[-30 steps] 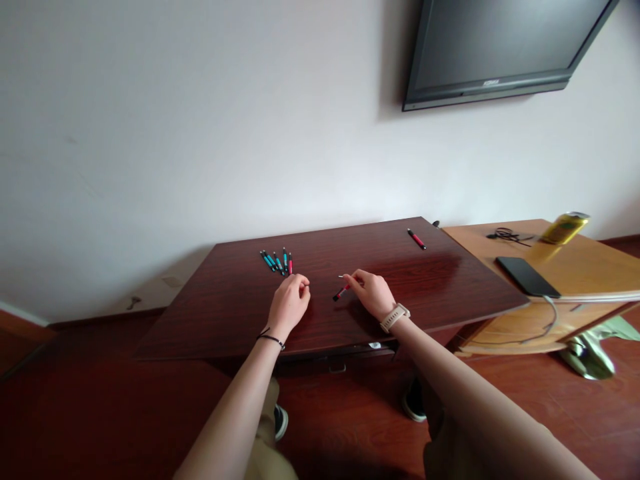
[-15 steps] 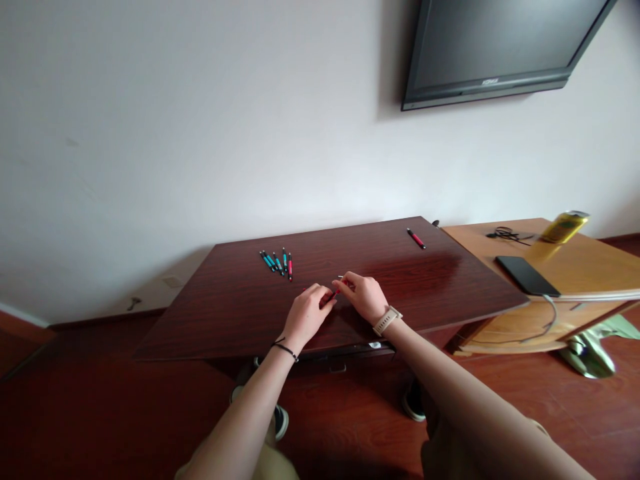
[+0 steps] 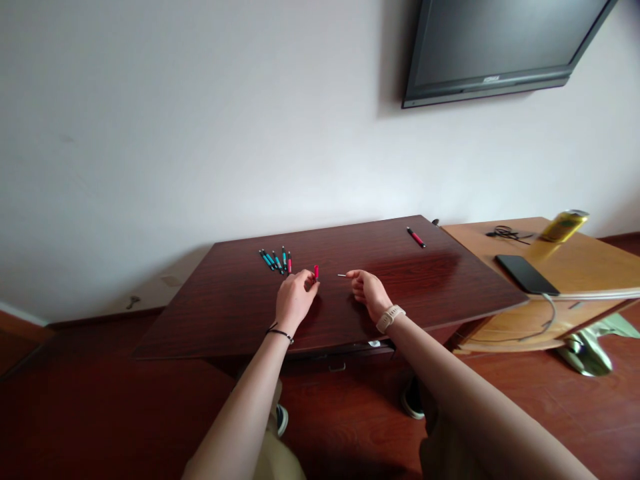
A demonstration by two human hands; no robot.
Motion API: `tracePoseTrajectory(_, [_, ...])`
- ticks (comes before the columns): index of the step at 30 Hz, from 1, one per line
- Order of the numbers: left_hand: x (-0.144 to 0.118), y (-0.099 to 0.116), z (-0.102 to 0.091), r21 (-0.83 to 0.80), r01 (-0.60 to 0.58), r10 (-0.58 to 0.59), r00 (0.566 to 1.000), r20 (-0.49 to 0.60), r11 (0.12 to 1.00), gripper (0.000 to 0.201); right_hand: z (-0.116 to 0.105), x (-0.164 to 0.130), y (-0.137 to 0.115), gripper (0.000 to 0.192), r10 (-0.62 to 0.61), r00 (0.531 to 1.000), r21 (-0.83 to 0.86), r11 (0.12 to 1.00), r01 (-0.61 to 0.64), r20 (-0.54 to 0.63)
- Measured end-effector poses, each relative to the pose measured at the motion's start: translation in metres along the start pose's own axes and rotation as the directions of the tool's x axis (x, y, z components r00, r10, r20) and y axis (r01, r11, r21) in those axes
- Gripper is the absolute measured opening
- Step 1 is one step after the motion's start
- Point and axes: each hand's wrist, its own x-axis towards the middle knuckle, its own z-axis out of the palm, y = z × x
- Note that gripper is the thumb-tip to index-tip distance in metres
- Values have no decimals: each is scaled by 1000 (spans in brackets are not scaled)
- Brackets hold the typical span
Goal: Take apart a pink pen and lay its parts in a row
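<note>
- Presently, through the head view, I have the left grip point(image 3: 296, 299) closed in a pinch, thumb against fingers, around a red tube point(image 3: 316, 272). The tube points up above the fingertips; its lower end is partly hidden.
- Right grip point(image 3: 369, 291): I have it pinched on a slim rod point(image 3: 342, 275), whose pale end projects leftward toward the red tube. The two parts are apart. I cannot tell whether the curled fingers hold anything else.
- Location: both parts are over the middle of the tabletop point(image 3: 240, 313). I cannot tell whether the tube touches its surface.
- Handling, red tube: I judge it light, stiff and smooth, probably plastic. Take hold around the lower body with light pressure and leave the upper end exposed; a smooth wall may roll between the fingers.
- Handling, slim rod: I rate it very light and liable to bend. Take hold well behind the exposed tip, keep pressure along the axis and avoid side load.
- Adjacent items: teal pens point(image 3: 269, 259) and a red pen point(image 3: 289, 263) lie just beyond the left grip; I advise keeping the knuckles off them.
</note>
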Motion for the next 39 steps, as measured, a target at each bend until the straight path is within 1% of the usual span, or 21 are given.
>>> tracePoseTrajectory(2, [4, -5, 2, 39, -22, 22, 1000, -7, 999, 6, -2, -1, 0, 21, -23, 1000, 44, 999, 23, -7])
tracePoseTrajectory(5, [8, -12, 5, 96, -43, 46, 999, -23, 994, 7, -4, -2, 0, 25, -35, 999, 67, 997, 35, -3])
tracePoseTrajectory(11, [13, -21, 10, 143, -5, 5, 1000, -1, 990, 10, -12, -3, 2, 37, -48, 998, 29, 998, 47, 37])
tracePoseTrajectory(14, [12, -26, 12, 145, -12, 10, 1000, 13, 989, 11, -15, -3, 2, 39, -47, 998, 7, 999, 47, 52])
tracePoseTrajectory(21, [5, -32, 16, 153, -5, -6, 998, 70, 988, 11, -17, -4, 0, 37, -43, 998, -7, 999, 43, 37])
tracePoseTrajectory(26, [5, -32, 16, 152, -7, -3, 998, 66, 988, 12, -17, -4, 1, 31, -40, 999, -33, 999, 40, 12])
tracePoseTrajectory(29, [5, -32, 15, 147, -3, -8, 997, 72, 989, 11, -18, -3, 1, 28, -23, 1000, 16, 1000, 23, 7])
tracePoseTrajectory(34, [4, -30, 12, 139, 10, -23, 996, 91, 990, 9, -18, -2, -1, 22, 18, 1000, 165, 986, -18, 4])
tracePoseTrajectory(39, [2, -29, 5, 144, 5, -19, 995, 94, 990, 5, -18, -2, -1, 24, 37, 999, 194, 980, -43, 37])
